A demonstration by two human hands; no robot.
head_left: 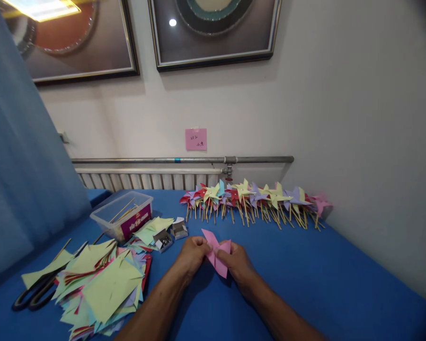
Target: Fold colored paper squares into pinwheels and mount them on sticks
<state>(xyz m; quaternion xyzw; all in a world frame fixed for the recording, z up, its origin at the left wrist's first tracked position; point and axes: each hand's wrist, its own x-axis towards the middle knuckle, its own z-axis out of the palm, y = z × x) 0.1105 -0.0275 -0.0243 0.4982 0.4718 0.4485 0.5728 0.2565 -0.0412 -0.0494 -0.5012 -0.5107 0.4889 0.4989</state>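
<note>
A pink paper pinwheel (218, 266), its corners folded in toward the centre, is held just above the blue table between both hands. My left hand (193, 255) pinches its left side between thumb and fingers. From the right, my right hand (237, 265) grips it, the thumb pressed on the folded paper near the middle. Whether a pin sits in its centre is hidden by the fingers. Closest to my left hand are two small open boxes: one (163, 240) with shiny metal pins, the other (179, 229) just behind it.
Finished pinwheels on sticks (246, 194) lie in a row along the back. At left are a heap of cut paper squares (110, 286), black-handled scissors (39, 291) and a clear plastic tub (104, 220) with wooden sticks. A radiator (152, 179) and pipe line the wall.
</note>
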